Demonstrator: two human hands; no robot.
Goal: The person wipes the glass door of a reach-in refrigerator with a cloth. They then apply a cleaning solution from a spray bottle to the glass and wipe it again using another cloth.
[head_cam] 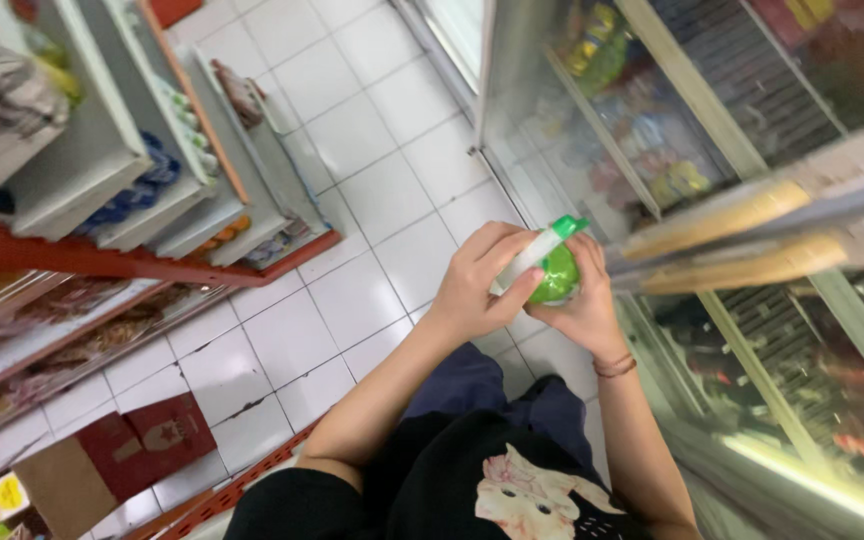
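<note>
- so, left hand is curled shut around a small green round container, fingers over the top and thumb pressed against its side
- right hand is cupped under and behind the same container, fingers closed on it from the far side
- container has a white strip with a green cap end running slanted across it, tipped up toward the right
- it's held in the air in front of the body, between both hands, just beside the edge of a glass-fronted chiller
- thin bracelet on the right wrist
- chiller fills the right side of the view, packaged goods blurred behind the glass, can't tell what they are
- white tiled floor under the hands, running up the middle as an aisle
- shelving unit with a red-orange base on the left, small packs on its tiers, well apart from the hands
- open cardboard box on the floor at bottom left, dark red flaps
- person wears a black top with a pale cat-like print and dark blue trousers
</note>
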